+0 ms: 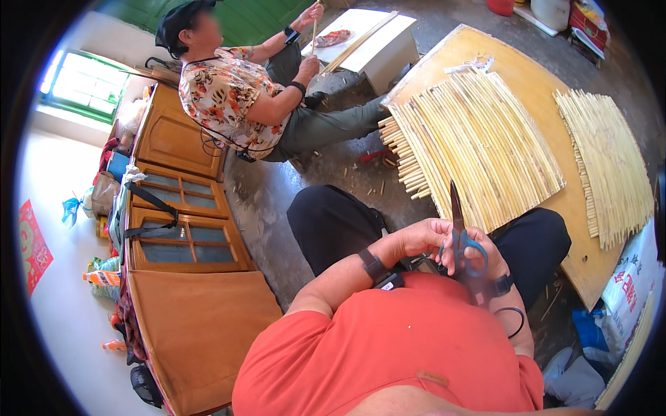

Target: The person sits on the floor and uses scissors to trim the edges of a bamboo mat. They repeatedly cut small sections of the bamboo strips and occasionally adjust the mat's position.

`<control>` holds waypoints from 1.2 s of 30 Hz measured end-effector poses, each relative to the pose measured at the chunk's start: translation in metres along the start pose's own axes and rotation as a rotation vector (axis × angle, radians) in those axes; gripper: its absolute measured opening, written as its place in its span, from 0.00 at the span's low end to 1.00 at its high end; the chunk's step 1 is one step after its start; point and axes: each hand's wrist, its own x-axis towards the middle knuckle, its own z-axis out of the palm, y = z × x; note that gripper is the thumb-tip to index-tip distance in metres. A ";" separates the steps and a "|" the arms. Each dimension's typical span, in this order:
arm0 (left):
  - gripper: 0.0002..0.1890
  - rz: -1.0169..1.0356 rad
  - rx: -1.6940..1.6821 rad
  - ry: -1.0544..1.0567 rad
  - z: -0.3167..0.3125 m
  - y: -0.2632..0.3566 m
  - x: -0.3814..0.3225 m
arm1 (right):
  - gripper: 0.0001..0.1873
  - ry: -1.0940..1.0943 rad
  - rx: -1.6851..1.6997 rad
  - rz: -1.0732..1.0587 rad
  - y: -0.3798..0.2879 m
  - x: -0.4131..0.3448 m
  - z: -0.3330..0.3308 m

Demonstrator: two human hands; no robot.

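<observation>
My right hand (489, 249) holds a pair of scissors (460, 234) with blue handles, its dark blades pointing away from me and close together. Right beside the scissors, my left hand (424, 236) has its fingertips bent together; whether anything thin is pinched in them cannot be made out. Beyond my hands, a mat of pale plant stalks (473, 145) lies on a wooden board (530, 67), its near edge close to my knees. The stalk ends stick out unevenly on its left side. A tangle of white string (481, 62) rests at the mat's far edge.
A second stalk mat (606, 166) lies at the board's right. Across from me sits a person (234, 99) holding a stalk, beside a white low table (359, 39) with long stalks. Wooden cabinets (182, 223) line the left. A printed sack (627, 296) stands at right.
</observation>
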 end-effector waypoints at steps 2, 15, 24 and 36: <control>0.13 0.006 0.002 0.008 -0.003 -0.002 -0.001 | 0.25 0.043 -0.037 0.020 0.000 0.000 0.001; 0.12 0.058 0.017 -0.005 0.010 0.004 -0.003 | 0.26 0.087 -0.078 -0.019 0.000 -0.002 0.006; 0.09 0.063 0.034 0.150 -0.016 -0.008 0.005 | 0.25 0.174 -0.212 0.037 -0.009 0.002 0.012; 0.08 0.223 -0.024 0.606 -0.015 -0.002 0.009 | 0.20 1.072 -1.784 -0.012 -0.006 0.019 -0.021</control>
